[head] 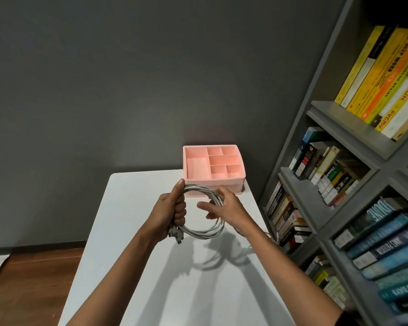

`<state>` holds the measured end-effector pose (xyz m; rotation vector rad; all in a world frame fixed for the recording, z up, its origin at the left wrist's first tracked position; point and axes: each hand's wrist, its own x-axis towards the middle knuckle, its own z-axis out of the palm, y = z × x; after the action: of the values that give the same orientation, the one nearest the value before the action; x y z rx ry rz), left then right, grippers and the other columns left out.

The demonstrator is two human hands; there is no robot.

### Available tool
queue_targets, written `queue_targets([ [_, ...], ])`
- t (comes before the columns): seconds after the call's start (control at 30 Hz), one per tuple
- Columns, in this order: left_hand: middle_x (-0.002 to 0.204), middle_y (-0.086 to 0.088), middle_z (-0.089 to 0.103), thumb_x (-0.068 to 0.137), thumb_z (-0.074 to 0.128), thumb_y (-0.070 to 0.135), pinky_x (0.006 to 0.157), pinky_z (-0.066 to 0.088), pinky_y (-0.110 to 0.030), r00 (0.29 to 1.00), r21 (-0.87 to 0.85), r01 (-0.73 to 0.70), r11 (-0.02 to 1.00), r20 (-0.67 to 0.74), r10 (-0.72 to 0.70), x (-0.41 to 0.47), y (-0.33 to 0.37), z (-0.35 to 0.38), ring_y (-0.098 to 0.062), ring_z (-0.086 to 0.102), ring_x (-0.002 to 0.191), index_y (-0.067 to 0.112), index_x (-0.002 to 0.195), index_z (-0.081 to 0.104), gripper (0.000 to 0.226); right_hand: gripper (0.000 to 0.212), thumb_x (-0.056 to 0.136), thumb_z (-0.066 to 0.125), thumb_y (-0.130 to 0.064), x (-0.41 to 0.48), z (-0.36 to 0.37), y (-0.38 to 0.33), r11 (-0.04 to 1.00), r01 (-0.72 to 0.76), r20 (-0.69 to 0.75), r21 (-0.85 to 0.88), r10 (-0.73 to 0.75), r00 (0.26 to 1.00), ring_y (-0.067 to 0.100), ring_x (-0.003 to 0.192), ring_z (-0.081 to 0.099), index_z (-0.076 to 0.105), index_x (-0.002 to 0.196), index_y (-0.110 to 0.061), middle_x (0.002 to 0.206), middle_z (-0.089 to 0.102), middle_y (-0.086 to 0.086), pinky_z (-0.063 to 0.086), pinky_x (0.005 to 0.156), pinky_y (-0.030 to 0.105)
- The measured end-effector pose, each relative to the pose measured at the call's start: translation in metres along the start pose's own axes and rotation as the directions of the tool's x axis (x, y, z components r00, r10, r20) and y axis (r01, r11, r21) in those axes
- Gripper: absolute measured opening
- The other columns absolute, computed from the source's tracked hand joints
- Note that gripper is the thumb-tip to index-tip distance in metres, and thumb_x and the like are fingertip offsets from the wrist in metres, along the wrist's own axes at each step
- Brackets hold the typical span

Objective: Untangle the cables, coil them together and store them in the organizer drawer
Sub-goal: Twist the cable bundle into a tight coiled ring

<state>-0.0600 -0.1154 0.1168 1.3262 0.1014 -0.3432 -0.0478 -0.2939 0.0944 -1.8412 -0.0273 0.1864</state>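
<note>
Several pale grey cables (pixel 203 233) form one round coil held in the air above the white desk (pixel 139 278), plug ends hanging at its lower left. The pink organizer (pixel 224 181) stands just beyond, at the desk's far right corner beside the bookshelf (pixel 299 175). Bare desk lies beneath and nearer. The left grip (pixel 174 209) is fisted round the coil's left side, thumb up; the right grip (pixel 225 203) curls round its right side.

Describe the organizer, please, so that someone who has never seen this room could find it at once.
Start at the white table beside the grey bookshelf. At its far right corner, against the wall, sits the organizer: the only pink thing here, a box with an open top split into compartments.
</note>
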Motion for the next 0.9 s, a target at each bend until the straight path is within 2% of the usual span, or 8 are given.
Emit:
queue_targets([
  [0.07,0.058,0.004,0.009,0.093,0.049,0.049,0.043,0.013,-0.021,1.000,-0.025,-0.006,1.000,-0.019,0.005,0.000,0.001,-0.001,-0.011,0.009,0.047,0.024,0.064,0.015,0.051,0.054,0.070,0.081,-0.044,-0.003,0.004,0.006,0.982,0.110,-0.170,-0.152,-0.135,0.976,0.014,0.090,0.064,0.049,0.104,-0.016,0.100,0.063,-0.001,0.053,0.085,0.033],
  [0.2,0.054,0.005,0.012,0.095,0.047,0.049,0.041,0.015,-0.020,0.997,-0.018,-0.051,0.999,-0.054,0.050,0.001,0.005,-0.001,-0.010,0.011,0.044,0.025,0.063,0.017,0.050,0.037,0.094,0.052,-0.046,-0.016,0.020,0.018,0.584,0.463,-0.225,-0.667,-0.750,0.621,0.016,0.091,0.052,0.058,0.095,-0.009,0.095,0.059,0.003,0.042,0.084,0.025],
  [0.3,0.056,0.003,0.011,0.095,0.046,0.049,0.042,0.016,-0.020,0.997,0.021,-0.075,0.997,-0.022,0.075,0.002,0.010,0.004,-0.011,0.011,0.046,0.024,0.065,0.015,0.050,0.053,0.101,0.025,-0.043,-0.020,0.035,0.014,0.553,0.528,0.135,-0.644,-0.598,0.790,0.025,0.073,0.056,0.058,0.077,-0.011,0.075,0.061,0.006,0.047,0.071,0.039],
  [0.4,0.057,0.001,0.012,0.094,0.046,0.052,0.046,0.015,-0.024,0.995,0.100,-0.092,0.991,0.039,0.089,0.002,0.014,0.008,-0.014,0.011,0.049,0.023,0.062,0.017,0.051,0.061,0.093,0.009,-0.050,-0.019,0.041,0.013,0.585,0.409,0.176,-0.700,-0.414,0.893,0.039,0.064,0.056,0.044,0.059,-0.014,0.060,0.059,0.019,0.040,0.061,0.040],
  [0.63,0.045,0.005,0.028,0.096,0.042,0.049,0.041,0.030,-0.021,0.984,0.374,-0.177,0.910,0.100,0.150,0.002,0.022,-0.001,-0.012,0.025,0.039,0.018,0.052,0.032,0.055,0.056,0.101,0.036,-0.031,-0.012,0.045,-0.009,0.774,0.273,0.262,-0.571,-0.144,0.954,0.022,0.046,0.030,0.026,0.049,-0.012,0.047,0.034,0.010,0.023,0.053,0.035],
  [0.73,0.050,0.003,0.021,0.096,0.044,0.049,0.040,0.024,-0.020,0.990,0.285,-0.141,0.948,0.059,0.130,0.002,0.022,-0.009,-0.013,0.018,0.043,0.020,0.056,0.026,0.052,0.040,0.100,0.041,-0.026,-0.016,0.044,-0.003,0.640,0.464,0.240,-0.612,-0.409,0.880,0.025,0.061,0.047,0.045,0.063,-0.013,0.068,0.055,0.013,0.034,0.059,0.035],
  [0.83,0.055,0.002,0.016,0.095,0.045,0.050,0.041,0.020,-0.019,0.995,0.263,-0.095,0.960,0.046,0.086,0.002,0.024,-0.020,-0.014,0.012,0.047,0.022,0.062,0.019,0.050,0.007,0.092,0.056,-0.018,-0.020,0.041,0.012,0.388,0.595,0.132,-0.704,-0.752,0.646,0.020,0.084,0.054,0.056,0.096,-0.012,0.094,0.058,0.003,0.044,0.073,0.032],
  [0.9,0.056,0.002,0.014,0.094,0.046,0.050,0.042,0.018,-0.020,0.996,0.271,-0.074,0.960,0.068,0.057,0.000,0.024,-0.024,-0.014,0.010,0.049,0.022,0.065,0.017,0.050,0.028,0.088,0.063,-0.026,-0.015,0.036,0.014,0.384,0.522,-0.031,-0.762,-0.826,0.562,0.020,0.097,0.051,0.050,0.110,-0.015,0.108,0.056,0.003,0.040,0.085,0.030],
])
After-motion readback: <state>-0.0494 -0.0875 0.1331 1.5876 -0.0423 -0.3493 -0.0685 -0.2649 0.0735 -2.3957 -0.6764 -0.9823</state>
